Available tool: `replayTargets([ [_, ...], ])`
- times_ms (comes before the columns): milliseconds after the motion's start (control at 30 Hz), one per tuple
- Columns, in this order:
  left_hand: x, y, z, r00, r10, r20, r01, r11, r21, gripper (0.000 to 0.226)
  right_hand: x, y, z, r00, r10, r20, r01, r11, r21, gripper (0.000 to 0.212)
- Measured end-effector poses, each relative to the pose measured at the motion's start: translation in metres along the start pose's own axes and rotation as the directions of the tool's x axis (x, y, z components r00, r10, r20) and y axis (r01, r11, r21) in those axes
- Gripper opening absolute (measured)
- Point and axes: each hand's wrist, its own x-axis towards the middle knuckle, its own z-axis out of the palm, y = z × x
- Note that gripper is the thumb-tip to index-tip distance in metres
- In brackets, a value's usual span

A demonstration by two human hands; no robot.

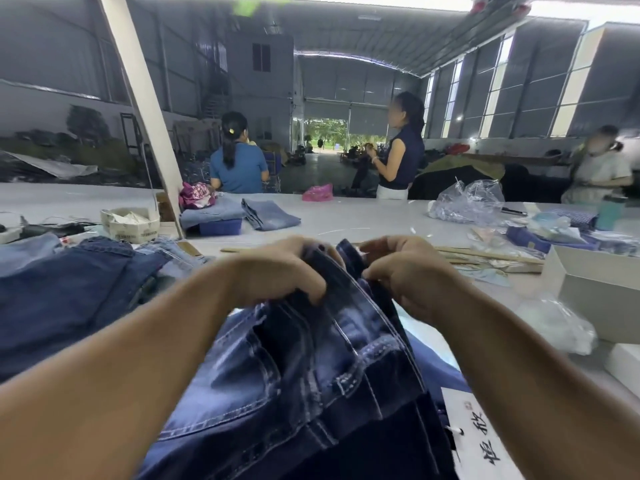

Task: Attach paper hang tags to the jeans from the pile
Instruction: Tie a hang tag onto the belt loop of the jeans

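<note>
You've got both hands up on the waistband end of a dark pair of jeans [311,368] that's bunched up right in front of you on the white table [346,216]. Your left hand [277,268] has its fingers curled over the denim, thumb pinching the fold. Your right hand [405,271] pinches the edge just beside it, fingers curled tight. A white paper hang tag [474,434] with dark characters lies at the lower right, touching the jeans. The pile of jeans [69,292] sits to your left. A white box [595,289] sits on your right, and 3 people stand across the table.
</note>
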Motion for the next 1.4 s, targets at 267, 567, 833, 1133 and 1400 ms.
replayTargets([
  [267,0.023,-0.061,0.013,0.991,-0.116,-0.07,0.13,0.959,0.251,0.056,-0.012,0.05,-0.007,0.985,0.154,0.078,-0.148,0.986,-0.078,0.011],
  [567,0.011,-0.034,0.0,0.996,0.035,-0.077,-0.011,0.956,0.294,0.031,-0.034,0.006,0.001,0.942,-0.036,0.335,0.181,0.892,-0.413,0.069],
  [833,-0.025,-0.017,-0.033,0.973,0.057,-0.225,-0.042,0.996,0.073,0.031,-0.038,-0.026,0.023,0.953,-0.032,0.303,0.182,0.858,-0.481,0.096],
  [1133,-0.051,-0.017,-0.04,0.995,-0.025,-0.097,0.026,1.0,0.0,0.029,-0.039,-0.031,0.042,0.857,-0.343,0.383,0.497,0.747,-0.442,0.048],
  [1400,-0.071,-0.009,-0.053,0.881,0.09,-0.465,-0.105,0.994,-0.007,0.019,-0.028,-0.042,0.047,0.909,-0.335,0.248,0.413,0.805,-0.427,0.046],
])
